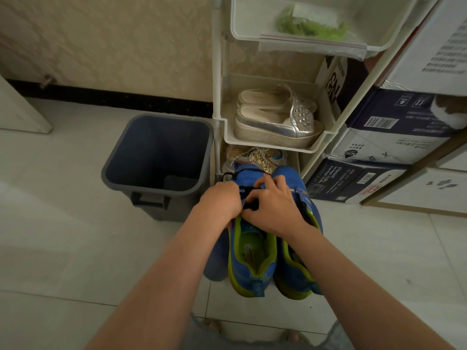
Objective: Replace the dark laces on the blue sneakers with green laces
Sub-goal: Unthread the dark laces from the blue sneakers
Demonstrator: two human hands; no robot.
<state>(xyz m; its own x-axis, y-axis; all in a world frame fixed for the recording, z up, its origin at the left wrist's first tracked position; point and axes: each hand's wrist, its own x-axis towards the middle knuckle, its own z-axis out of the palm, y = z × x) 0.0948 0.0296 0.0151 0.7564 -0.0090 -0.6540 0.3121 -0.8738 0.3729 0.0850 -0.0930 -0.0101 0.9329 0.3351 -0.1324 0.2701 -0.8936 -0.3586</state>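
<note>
both hands, left hand (220,201) and right hand (271,205), pinch the dark laces (249,198) on the blue sneaker (249,248).

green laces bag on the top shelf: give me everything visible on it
The bag of green laces is a clear plastic zip bag with a reddish seal strip, holding a bunched bright green bundle. It lies in the top tray of the white rack, seal end overhanging the tray's front rim. Nothing else touches it.
</note>
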